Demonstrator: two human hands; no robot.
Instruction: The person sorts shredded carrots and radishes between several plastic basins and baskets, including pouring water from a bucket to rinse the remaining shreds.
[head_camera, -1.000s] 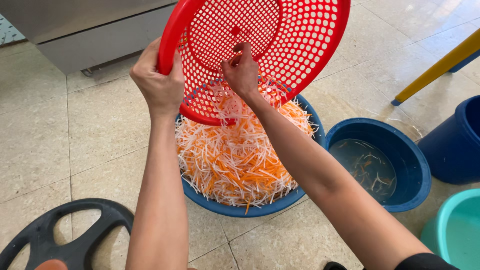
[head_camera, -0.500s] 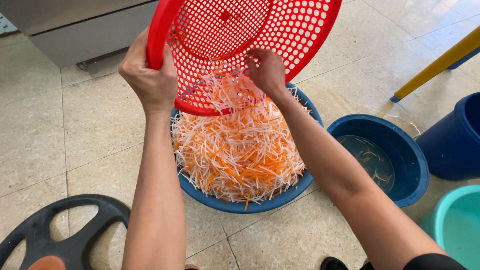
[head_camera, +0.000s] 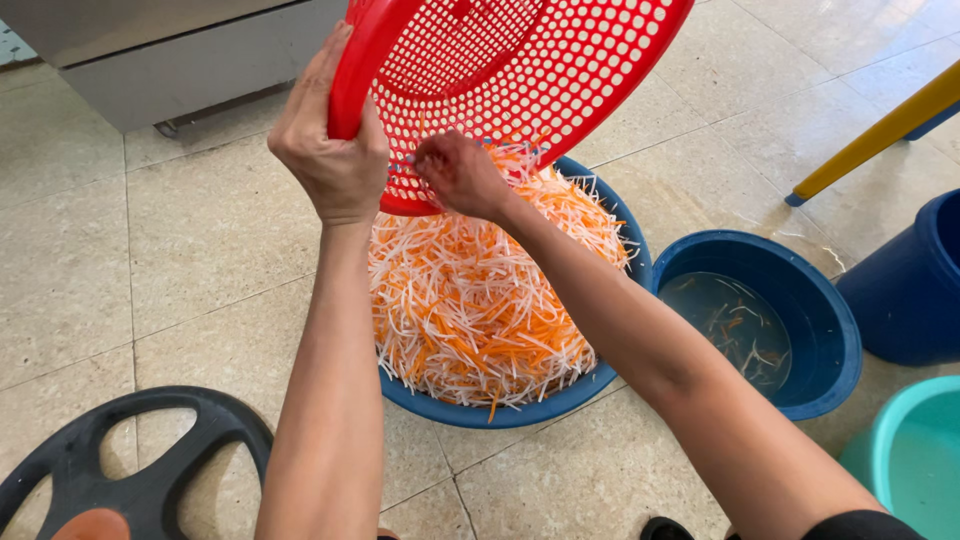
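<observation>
The tiled floor (head_camera: 150, 260) carries everything here, with a grey metal cabinet (head_camera: 170, 50) along its far edge. The biggest thing in hand is a red perforated basket (head_camera: 560, 70), tipped steeply on edge so its open side faces down and toward the person, its lower rim hanging just over a blue basin (head_camera: 600, 385). That basin is heaped with shredded white and orange vegetable strips (head_camera: 470, 310), piled above its rim. The left hand (head_camera: 330, 150) is closed around the basket's near rim, fingers wrapped over the edge, bearing its weight. The right hand (head_camera: 462, 172) is inside the basket's mouth at its lowest part, fingers curled loosely against the mesh among the last strips clinging there; it is the hand nearer the shreds, and the heap lies directly below it. To the right, just beside the full basin, stands a second blue basin (head_camera: 840, 330) holding water and a few stray strips, then a dark blue bucket (head_camera: 915, 290) and a teal tub (head_camera: 915, 455). A yellow bar (head_camera: 880, 130) slants across the top right, and a black wheel-shaped disc (head_camera: 140, 460) lies at the lower left.
</observation>
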